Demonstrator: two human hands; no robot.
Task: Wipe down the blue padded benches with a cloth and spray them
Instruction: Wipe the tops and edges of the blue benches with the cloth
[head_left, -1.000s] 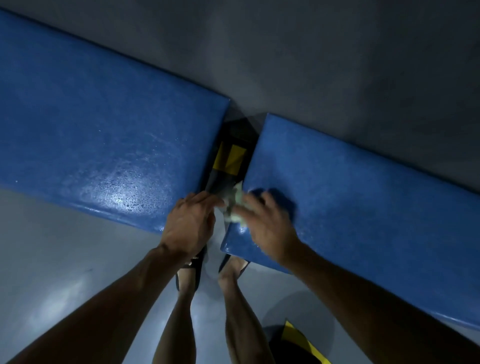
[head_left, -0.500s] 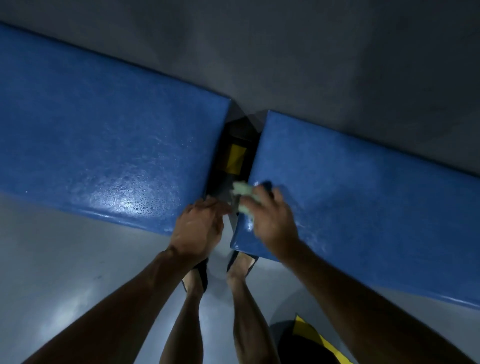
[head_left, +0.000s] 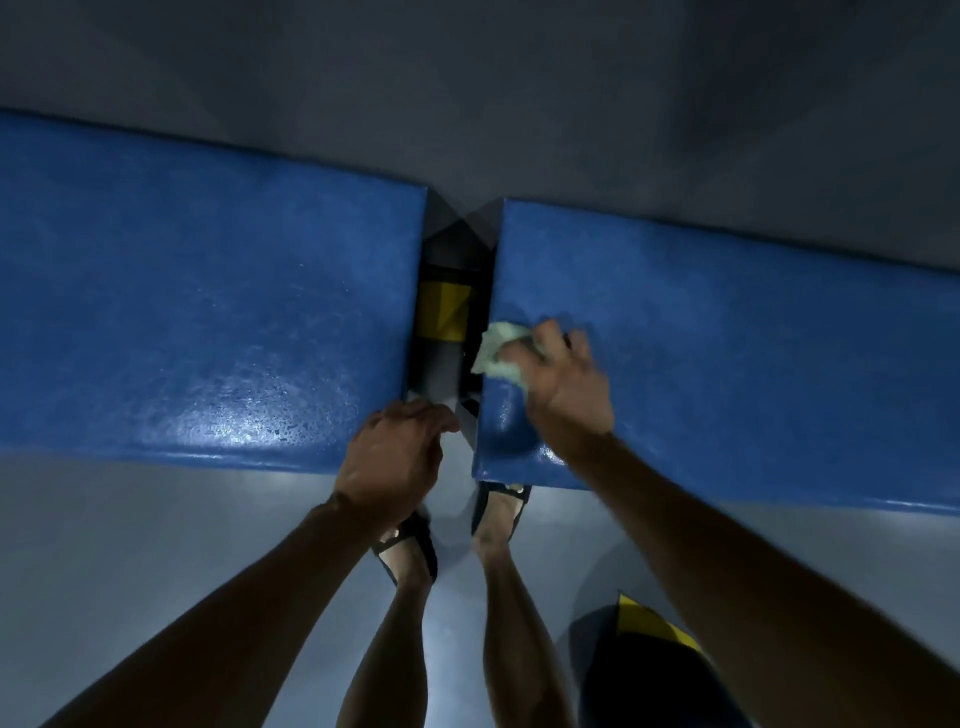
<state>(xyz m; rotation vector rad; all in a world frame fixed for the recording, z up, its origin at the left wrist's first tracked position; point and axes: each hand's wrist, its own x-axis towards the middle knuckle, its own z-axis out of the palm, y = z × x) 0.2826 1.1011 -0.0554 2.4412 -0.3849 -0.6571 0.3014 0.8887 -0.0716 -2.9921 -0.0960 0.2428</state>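
My right hand (head_left: 563, 387) clamps a crumpled pale cloth (head_left: 497, 355) on the right bench (head_left: 727, 353), pebbled blue vinyl; left hand (head_left: 395, 457) loosely curled, holding nothing, beside the gap.

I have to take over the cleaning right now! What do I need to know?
Right hand: presses the pale cloth on the right bench, at its left edge by the gap.
Left hand: fingers curled at the left bench's near right corner; whether it holds anything is hidden.
Done: the left bench looks wet and shiny near its front edge.
Left: wipe the rest of the right bench. No spray bottle is in view.
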